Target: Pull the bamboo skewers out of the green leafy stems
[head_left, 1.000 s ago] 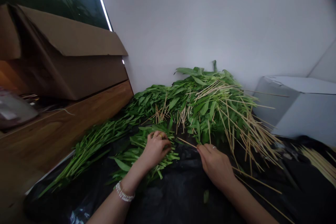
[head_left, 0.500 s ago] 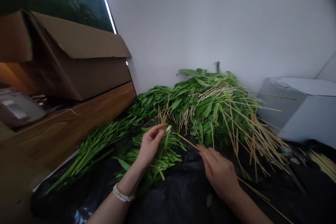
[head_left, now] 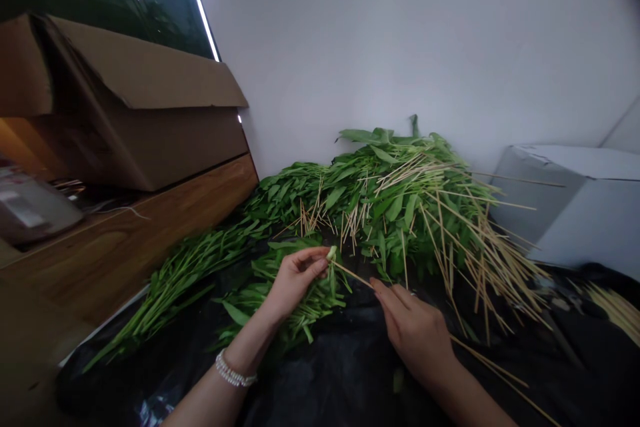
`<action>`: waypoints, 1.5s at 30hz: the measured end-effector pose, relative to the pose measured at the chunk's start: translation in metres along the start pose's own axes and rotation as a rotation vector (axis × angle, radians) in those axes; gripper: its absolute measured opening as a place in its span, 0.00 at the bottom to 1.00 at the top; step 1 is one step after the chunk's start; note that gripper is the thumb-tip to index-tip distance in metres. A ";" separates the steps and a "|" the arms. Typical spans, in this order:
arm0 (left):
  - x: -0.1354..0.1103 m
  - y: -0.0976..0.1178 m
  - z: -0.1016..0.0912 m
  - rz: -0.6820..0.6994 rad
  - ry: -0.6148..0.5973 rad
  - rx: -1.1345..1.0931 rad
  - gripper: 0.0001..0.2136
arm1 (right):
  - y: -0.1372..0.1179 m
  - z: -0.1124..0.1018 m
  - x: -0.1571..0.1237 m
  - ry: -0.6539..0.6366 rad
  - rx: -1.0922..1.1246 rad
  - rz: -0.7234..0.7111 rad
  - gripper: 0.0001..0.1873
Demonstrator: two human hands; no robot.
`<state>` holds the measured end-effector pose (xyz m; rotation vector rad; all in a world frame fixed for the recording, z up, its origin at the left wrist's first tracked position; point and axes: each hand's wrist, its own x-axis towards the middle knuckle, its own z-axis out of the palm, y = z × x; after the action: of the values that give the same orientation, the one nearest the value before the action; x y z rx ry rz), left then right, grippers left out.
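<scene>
My left hand [head_left: 295,279] pinches the cut end of a green stem [head_left: 331,253] lifted from a small loose bunch of greens [head_left: 280,300] on black plastic sheeting. My right hand [head_left: 417,333] pinches a thin bamboo skewer [head_left: 353,275] whose tip meets the stem end. A pearl bracelet sits on my left wrist. Behind both hands lies a big heap of leafy greens on skewers [head_left: 405,207], their sticks fanning out to the right.
A long row of loose green stems [head_left: 185,267] runs along a wooden ledge [head_left: 125,240] on the left. An open cardboard box [head_left: 135,107] stands on that ledge. A grey box [head_left: 570,200] sits at the right against the white wall. Black sheeting [head_left: 340,373] covers the surface.
My left hand rose off the small bunch with one stem end pinched, then came down a little toward my right hand. The skewer tip now touches the stem end.
</scene>
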<state>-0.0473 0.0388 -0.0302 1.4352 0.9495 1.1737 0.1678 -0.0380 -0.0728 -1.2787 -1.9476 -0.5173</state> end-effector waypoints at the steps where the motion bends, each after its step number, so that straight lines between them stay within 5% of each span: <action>1: 0.000 -0.001 0.000 -0.013 0.005 -0.017 0.15 | 0.000 0.000 0.000 -0.001 0.001 0.001 0.17; 16: 0.002 -0.008 -0.002 -0.031 0.081 -0.012 0.15 | -0.003 -0.003 0.002 0.009 -0.001 0.018 0.17; 28: -0.001 -0.003 0.001 -0.022 -0.107 -0.134 0.14 | -0.001 -0.001 0.000 0.002 0.055 0.033 0.16; 45: -0.002 -0.002 0.003 -0.081 -0.057 -0.103 0.18 | -0.003 -0.003 0.001 -0.013 -0.033 0.011 0.17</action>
<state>-0.0449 0.0369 -0.0329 1.3292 0.8869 1.1005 0.1659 -0.0407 -0.0698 -1.3157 -1.9490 -0.5388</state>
